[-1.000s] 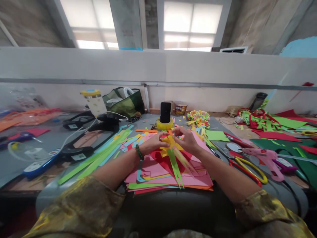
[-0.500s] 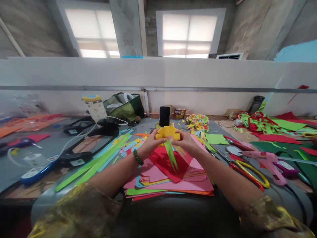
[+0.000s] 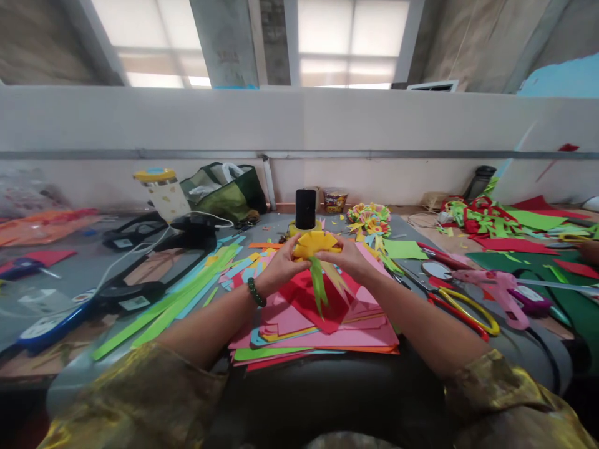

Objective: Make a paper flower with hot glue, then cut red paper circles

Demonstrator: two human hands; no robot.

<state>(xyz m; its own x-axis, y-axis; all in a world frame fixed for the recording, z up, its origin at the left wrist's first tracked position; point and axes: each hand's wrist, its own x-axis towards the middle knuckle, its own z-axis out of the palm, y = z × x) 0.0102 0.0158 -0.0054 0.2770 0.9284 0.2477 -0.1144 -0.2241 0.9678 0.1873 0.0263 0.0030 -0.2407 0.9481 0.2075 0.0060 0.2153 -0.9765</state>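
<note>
Between my two hands is a yellow paper flower (image 3: 316, 244) with strips folded round its edge. Green and pale paper streamers (image 3: 319, 287) hang from its underside. My left hand (image 3: 286, 262) grips the flower's left side, fingers curled round the rim. On the opposite side my right hand (image 3: 350, 259) pinches it, the thumb near the lower edge. Directly below lies a red paper sheet (image 3: 327, 315) on top of a stack of coloured paper (image 3: 290, 340), mostly pink with green, blue and orange edges.
At right lie scissors (image 3: 472, 308) with yellow and red handles and a pink glue gun (image 3: 505, 290). Green paper strips (image 3: 187, 293) spread at left beside a white power strip (image 3: 56, 324). A phone (image 3: 306, 209) stands ahead, near a paper-flower cluster (image 3: 369, 217).
The flower has tipped in my hands, so its face shows flatter and its streamers hang lower from it. My view has tilted slightly downward and shifted.
</note>
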